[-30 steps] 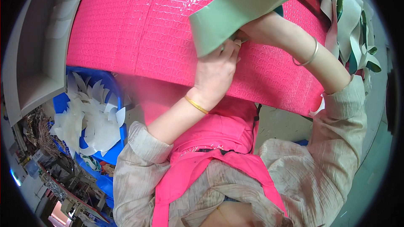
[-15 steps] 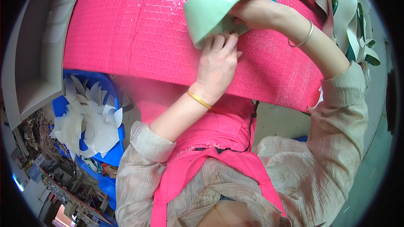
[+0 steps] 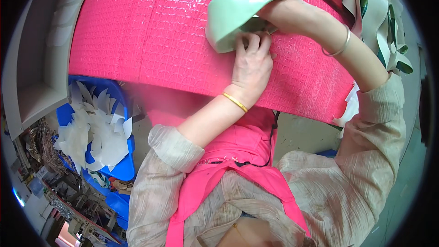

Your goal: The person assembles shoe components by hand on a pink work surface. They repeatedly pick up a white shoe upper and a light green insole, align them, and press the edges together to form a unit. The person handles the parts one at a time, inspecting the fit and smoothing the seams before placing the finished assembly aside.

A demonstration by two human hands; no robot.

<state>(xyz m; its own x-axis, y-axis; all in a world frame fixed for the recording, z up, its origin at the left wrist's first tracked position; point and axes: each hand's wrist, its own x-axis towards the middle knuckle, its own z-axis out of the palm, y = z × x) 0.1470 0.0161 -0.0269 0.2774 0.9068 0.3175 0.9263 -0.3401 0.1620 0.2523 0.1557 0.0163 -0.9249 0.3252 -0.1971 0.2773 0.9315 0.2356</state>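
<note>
A broad, light green strip of smooth sheet material is bent into a loop above the pink work surface. Its lower fold meets the curled fingers of my left hand, which pinch at its edge. My right hand reaches in from the right, bent at the wrist, gripping the strip close to my left fingertips. Part of the strip lies over that hand and hides most of its fingers. The two hands are almost touching at the fold.
A blue bin full of white cut-off pieces stands below the surface at the left. A grey box-like frame borders it on the far left. Pale and green strips hang at the far right. A white scrap shows by my right sleeve.
Both hands have shifted a little to the right along with the green strip. Its loop has opened more, and my right fingers show less than before.
</note>
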